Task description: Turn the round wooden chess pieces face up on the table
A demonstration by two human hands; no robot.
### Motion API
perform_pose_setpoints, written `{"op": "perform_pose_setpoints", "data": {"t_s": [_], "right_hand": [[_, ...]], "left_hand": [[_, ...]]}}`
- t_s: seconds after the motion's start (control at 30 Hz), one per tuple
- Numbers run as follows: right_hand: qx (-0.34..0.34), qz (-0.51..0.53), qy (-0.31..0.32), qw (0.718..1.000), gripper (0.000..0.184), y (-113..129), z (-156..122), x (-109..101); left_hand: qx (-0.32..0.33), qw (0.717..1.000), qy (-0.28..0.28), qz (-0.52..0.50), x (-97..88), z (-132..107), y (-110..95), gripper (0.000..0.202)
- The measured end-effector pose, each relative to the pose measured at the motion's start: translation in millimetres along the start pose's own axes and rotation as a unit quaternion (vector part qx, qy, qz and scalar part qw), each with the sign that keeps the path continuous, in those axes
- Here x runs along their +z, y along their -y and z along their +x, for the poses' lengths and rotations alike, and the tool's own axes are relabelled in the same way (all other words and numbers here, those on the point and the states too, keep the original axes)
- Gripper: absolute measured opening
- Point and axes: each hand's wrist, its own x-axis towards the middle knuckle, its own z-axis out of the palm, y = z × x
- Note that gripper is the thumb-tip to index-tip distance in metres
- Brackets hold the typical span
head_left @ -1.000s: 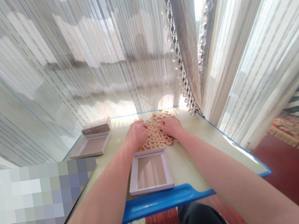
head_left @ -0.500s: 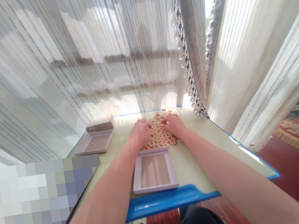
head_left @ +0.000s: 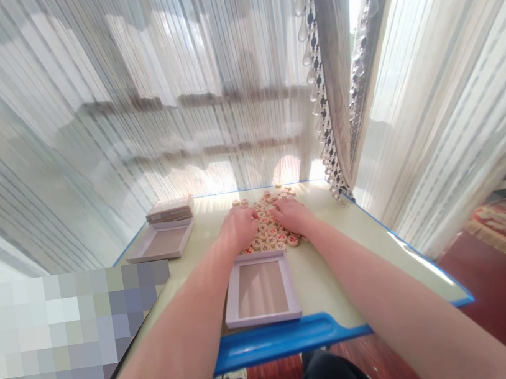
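Many round wooden xiangqi pieces (head_left: 271, 232) with red and black characters lie bunched together in the middle of the table. My left hand (head_left: 239, 224) rests at the left side of the bunch, its fingers bent down toward the pieces and partly hidden. Across from it, my right hand (head_left: 292, 214) lies over the right side with its fingers stretched over some pieces. I see no piece lifted in either hand. Just in front of the bunch is a shallow white box tray (head_left: 290, 281) with a bare grey-brown bottom, between my forearms.
The pale table (head_left: 387, 271) has a blue edge (head_left: 274, 341). At its far left are a second shallow tray (head_left: 161, 242) and a stack of flat boxes (head_left: 170, 209). Striped sheer curtains (head_left: 221, 93) hang behind, and a beaded curtain trim (head_left: 328, 141) reaches the right back corner.
My right hand has shifted slightly left and its fingers have flattened over the pieces. My left hand stays nearly in place. The view has moved a little.
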Motion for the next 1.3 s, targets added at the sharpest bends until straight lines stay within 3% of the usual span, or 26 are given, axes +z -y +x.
{"op": "perform_pose_setpoints", "data": {"t_s": [0.07, 0.2, 0.4, 0.63, 0.9, 1.07, 1.3], "right_hand": [[0.003, -0.018, -0.024, 1.000, 0.048, -1.0, 1.2, 0.7], [0.001, -0.057, 0.007, 0.998, 0.045, -0.7, 2.1, -0.6], [0.062, -0.086, -0.025, 0.994, 0.036, 4.4, -3.9, -8.7], [0.084, 0.034, -0.079, 0.993, 0.036, -3.5, 1.0, -3.4], [0.107, 0.173, -0.069, 0.977, 0.034, -4.2, -2.6, -10.7], [0.150, 0.110, -0.137, 0.973, 0.035, -9.0, -5.8, -14.4], [0.194, 0.069, -0.144, 0.968, 0.043, -19.7, -2.0, -9.1]], "left_hand": [[-0.001, 1.000, 0.002, 0.003, -0.2, -0.3, -0.3, 0.030], [0.001, 1.000, 0.001, 0.006, -2.0, -1.2, -2.0, 0.029], [-0.002, 1.000, 0.023, 0.014, -2.9, -2.0, -4.1, 0.029], [-0.002, 1.000, 0.022, 0.012, -2.9, -1.9, -5.3, 0.029], [-0.001, 0.999, 0.030, 0.020, -7.1, -2.5, -8.7, 0.029], [0.000, 0.998, 0.046, 0.034, -7.4, -2.6, -10.0, 0.030], [0.003, 0.997, 0.068, 0.031, -1.2, -5.5, 2.7, 0.030]]}}
